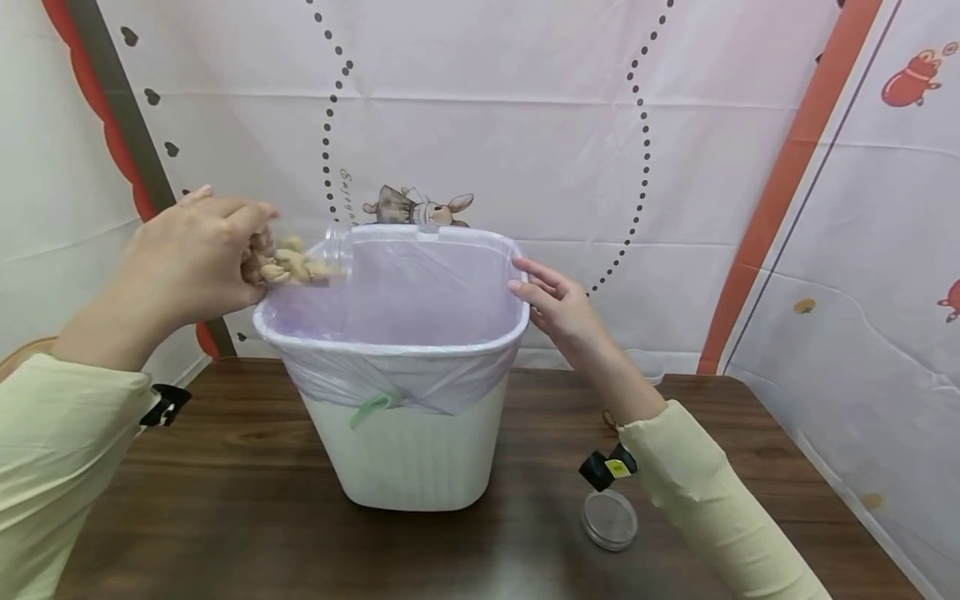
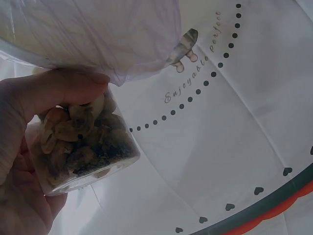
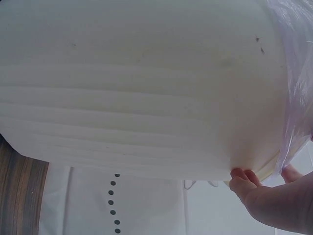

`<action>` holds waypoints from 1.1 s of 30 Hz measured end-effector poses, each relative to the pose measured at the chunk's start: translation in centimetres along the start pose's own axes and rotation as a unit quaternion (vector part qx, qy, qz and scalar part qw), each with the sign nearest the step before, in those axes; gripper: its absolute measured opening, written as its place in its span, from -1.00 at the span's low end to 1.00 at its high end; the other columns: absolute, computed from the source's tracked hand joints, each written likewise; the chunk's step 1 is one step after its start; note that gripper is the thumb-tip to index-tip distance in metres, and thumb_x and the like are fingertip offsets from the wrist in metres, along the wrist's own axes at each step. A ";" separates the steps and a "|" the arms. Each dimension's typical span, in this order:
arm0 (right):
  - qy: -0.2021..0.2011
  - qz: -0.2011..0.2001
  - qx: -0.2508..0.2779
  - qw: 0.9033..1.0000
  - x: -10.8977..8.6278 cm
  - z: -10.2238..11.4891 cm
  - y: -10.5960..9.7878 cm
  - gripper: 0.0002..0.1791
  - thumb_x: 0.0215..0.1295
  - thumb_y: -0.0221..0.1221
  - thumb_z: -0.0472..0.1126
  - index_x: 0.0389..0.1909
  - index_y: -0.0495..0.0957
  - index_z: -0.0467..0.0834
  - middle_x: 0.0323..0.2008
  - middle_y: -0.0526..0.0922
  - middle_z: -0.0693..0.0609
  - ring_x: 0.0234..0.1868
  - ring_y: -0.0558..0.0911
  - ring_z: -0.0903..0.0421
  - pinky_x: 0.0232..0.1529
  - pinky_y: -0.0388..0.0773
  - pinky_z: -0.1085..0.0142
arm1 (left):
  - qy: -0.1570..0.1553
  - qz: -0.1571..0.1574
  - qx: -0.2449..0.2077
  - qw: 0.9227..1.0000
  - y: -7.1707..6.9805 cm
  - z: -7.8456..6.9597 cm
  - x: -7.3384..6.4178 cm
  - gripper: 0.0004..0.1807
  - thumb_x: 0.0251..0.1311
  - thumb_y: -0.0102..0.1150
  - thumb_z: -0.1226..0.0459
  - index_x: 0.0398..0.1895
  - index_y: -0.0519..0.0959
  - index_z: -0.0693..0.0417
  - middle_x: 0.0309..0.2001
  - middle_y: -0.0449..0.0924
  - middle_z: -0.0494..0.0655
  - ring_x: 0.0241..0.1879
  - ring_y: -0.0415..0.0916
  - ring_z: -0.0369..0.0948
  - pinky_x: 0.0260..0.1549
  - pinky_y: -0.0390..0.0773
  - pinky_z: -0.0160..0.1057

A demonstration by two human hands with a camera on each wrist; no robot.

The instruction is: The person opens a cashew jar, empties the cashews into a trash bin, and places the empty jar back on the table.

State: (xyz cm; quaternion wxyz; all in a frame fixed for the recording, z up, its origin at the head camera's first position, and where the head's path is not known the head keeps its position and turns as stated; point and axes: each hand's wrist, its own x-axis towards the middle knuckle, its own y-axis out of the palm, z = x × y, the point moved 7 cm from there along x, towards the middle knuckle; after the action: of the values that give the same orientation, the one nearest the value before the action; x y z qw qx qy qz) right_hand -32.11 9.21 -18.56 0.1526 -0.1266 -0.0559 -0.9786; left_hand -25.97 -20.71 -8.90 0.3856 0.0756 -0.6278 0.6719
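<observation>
My left hand (image 1: 198,254) grips a clear plastic jar (image 2: 88,142) of pale, knobbly dried pieces that look like nuts or shells. The jar lies tilted on its side, its open mouth over the left rim of a white trash bin (image 1: 408,458). Its contents (image 1: 292,262) reach toward the mouth. A thin lilac bag (image 1: 435,292) lines the bin, folded over the rim and knotted with a green tie at the front. My right hand (image 1: 562,308) holds the bin's right rim, fingers at the bag's edge; in the right wrist view its fingertips (image 3: 239,174) touch the bin's outer wall.
A round clear lid (image 1: 609,521) lies on the dark wooden table (image 1: 225,492) right of the bin. Behind my right forearm, a clear container (image 1: 647,364) is partly hidden. A printed white cloth (image 1: 487,150) hangs behind the table and along its sides.
</observation>
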 end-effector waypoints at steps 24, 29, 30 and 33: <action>-0.006 -0.005 0.001 1.000 -0.4 0.0 0.3 -0.43 0.25 0.01 -0.33 0.30 0.16 -0.29 0.28 0.21 -0.27 0.26 0.27 -0.04 0.25 0.17 0.13 | 0.040 -0.002 0.024 0.999 -0.4 -1.2 -0.1 -0.35 -0.43 0.27 0.45 -0.03 0.46 0.35 -0.14 0.51 0.23 -0.05 0.40 0.12 0.26 0.03 0.03; -0.004 -0.009 0.004 1.000 -0.4 -0.1 0.3 -0.42 0.24 0.02 -0.33 0.30 0.16 -0.29 0.27 0.21 -0.27 0.27 0.26 -0.03 0.25 0.17 0.12 | 0.040 0.007 0.026 0.999 -0.4 -1.4 -0.1 -0.38 -0.37 0.22 0.47 -0.02 0.45 0.34 -0.13 0.50 0.23 -0.03 0.39 0.13 0.27 -0.01 0.02; -0.003 -0.010 0.004 1.000 -0.4 -0.1 0.2 -0.42 0.24 0.02 -0.33 0.29 0.17 -0.29 0.27 0.22 -0.27 0.27 0.26 -0.02 0.25 0.17 0.13 | 0.042 0.008 0.027 0.999 -0.4 -1.4 -0.1 -0.39 -0.35 0.21 0.47 -0.02 0.45 0.34 -0.13 0.50 0.23 -0.03 0.39 0.14 0.27 -0.01 0.02; -0.003 -0.012 0.003 1.000 -0.4 -0.1 0.2 -0.43 0.24 0.02 -0.33 0.29 0.18 -0.28 0.27 0.23 -0.26 0.27 0.26 -0.01 0.24 0.19 0.15 | 0.046 0.008 0.029 0.998 -0.4 -1.6 -0.1 -0.41 -0.32 0.19 0.47 -0.02 0.44 0.34 -0.13 0.50 0.23 -0.04 0.39 0.15 0.27 -0.01 0.02</action>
State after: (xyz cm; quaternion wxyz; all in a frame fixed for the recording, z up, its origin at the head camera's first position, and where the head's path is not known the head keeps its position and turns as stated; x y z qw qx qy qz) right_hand -31.69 9.11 -18.73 0.1408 -0.1282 -0.0607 -0.9798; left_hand -25.05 -19.38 -8.92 0.4067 0.0506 -0.5898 0.6958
